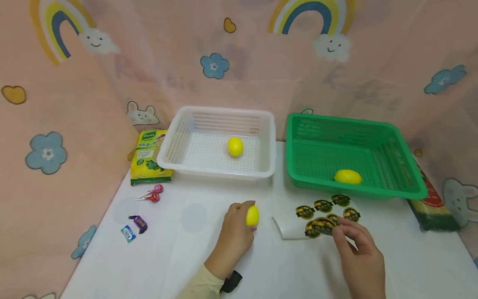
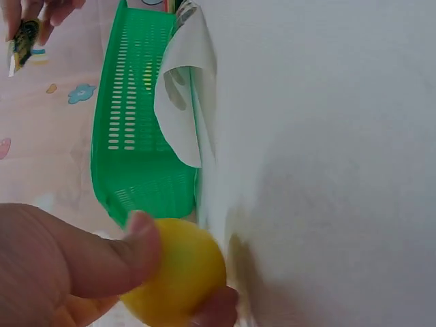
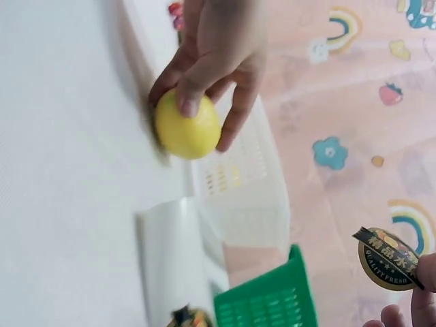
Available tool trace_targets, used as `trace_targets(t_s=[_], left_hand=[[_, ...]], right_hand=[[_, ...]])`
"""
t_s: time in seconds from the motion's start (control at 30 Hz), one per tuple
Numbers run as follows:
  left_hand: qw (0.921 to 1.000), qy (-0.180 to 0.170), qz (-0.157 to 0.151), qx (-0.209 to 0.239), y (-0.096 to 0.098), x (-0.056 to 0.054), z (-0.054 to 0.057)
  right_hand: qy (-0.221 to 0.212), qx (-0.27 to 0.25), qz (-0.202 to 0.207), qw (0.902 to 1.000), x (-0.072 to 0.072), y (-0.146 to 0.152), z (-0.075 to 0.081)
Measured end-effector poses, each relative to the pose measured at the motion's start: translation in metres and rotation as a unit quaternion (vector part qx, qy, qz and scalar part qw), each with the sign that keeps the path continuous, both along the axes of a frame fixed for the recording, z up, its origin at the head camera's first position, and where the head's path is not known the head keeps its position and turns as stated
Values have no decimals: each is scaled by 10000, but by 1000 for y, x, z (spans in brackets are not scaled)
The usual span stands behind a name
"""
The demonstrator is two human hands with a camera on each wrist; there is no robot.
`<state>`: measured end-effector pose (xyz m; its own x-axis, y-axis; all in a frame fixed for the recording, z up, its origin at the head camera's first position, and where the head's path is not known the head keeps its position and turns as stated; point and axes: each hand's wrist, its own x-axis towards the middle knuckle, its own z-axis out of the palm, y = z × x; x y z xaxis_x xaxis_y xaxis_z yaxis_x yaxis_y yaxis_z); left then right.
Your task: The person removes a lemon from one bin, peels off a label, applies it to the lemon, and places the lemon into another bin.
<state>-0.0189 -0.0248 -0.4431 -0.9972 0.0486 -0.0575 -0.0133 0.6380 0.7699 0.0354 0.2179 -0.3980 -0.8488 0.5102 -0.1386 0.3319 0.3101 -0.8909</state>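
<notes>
The yellow food bag (image 1: pixel 145 162) says "Knorr" near its top. The round black sticker (image 3: pixel 385 260) says "QUALITY FRESH" and, in Chinese, "精品水". The writing on the purple candy (image 1: pixel 140 224) is too small to read.

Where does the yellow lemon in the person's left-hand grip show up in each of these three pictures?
Head view: the yellow lemon is below centre, slightly right of the middle.
Left wrist view: at the bottom, left of centre, large and close.
Right wrist view: in the upper half, a little left of centre.
Shared landmark: the green basket, right of the middle in the head view, upper left in the left wrist view, bottom right of centre in the right wrist view.
</notes>
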Motion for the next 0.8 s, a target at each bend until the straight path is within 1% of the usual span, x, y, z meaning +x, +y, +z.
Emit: trace_targets(t_s=[0.03, 0.1, 0.13, 0.17, 0.2, 0.23, 0.27, 0.33, 0.4, 0.43, 0.47, 0.5, 0.53, 0.63, 0.7, 0.8], left_hand=[[9998, -19, 21, 190, 0, -1, 2], [9963, -48, -11, 854, 0, -2, 7], [9913, -94, -45, 1314, 1, -3, 10], [9831, -139, -91, 1824, 2, -3, 13], [9702, -193, -164, 2408, 4, -4, 15], [9531, -280, -246, 3002, 6, -4, 18], [9341, -352, -352, 3535, 9, -4, 20], [8963, -476, -561, 4374, 14, -4, 23], [8631, -563, -785, 4958, 19, -2, 25], [8507, -597, -891, 5146, 21, 0, 25], [8412, -615, -997, 5279, 23, 1, 26], [8331, -638, -1080, 5386, 25, 3, 26], [8272, -665, -1155, 5459, 26, 5, 26], [8137, -733, -1374, 5600, 27, 8, 27], [8077, -742, -1460, 5664, 27, 9, 27], [8016, -656, -1563, 5734, 26, 10, 26]], right_hand=[[-53, -85, 49, 9999, -1, -1, 3], [13, -467, 179, 9987, -4, -4, 11], [85, -696, 246, 9972, -5, -6, 15], [171, -924, 320, 9951, -6, -8, 18], [278, -1166, 375, 9921, -8, -10, 22], [426, -1462, 437, 9874, -9, -13, 25], [537, -1750, 508, 9818, -11, -16, 28], [672, -2148, 650, 9722, -13, -21, 34], [786, -2421, 762, 9641, -14, -27, 37], [810, -2509, 801, 9613, -15, -29, 38], [805, -2548, 818, 9602, -16, -32, 39], [787, -2588, 829, 9592, -16, -34, 39], [761, -2624, 822, 9584, -17, -35, 39], [618, -2683, 820, 9579, -18, -40, 38], [499, -2698, 835, 9580, -19, -43, 37], [389, -2739, 899, 9568, -20, -47, 36]])
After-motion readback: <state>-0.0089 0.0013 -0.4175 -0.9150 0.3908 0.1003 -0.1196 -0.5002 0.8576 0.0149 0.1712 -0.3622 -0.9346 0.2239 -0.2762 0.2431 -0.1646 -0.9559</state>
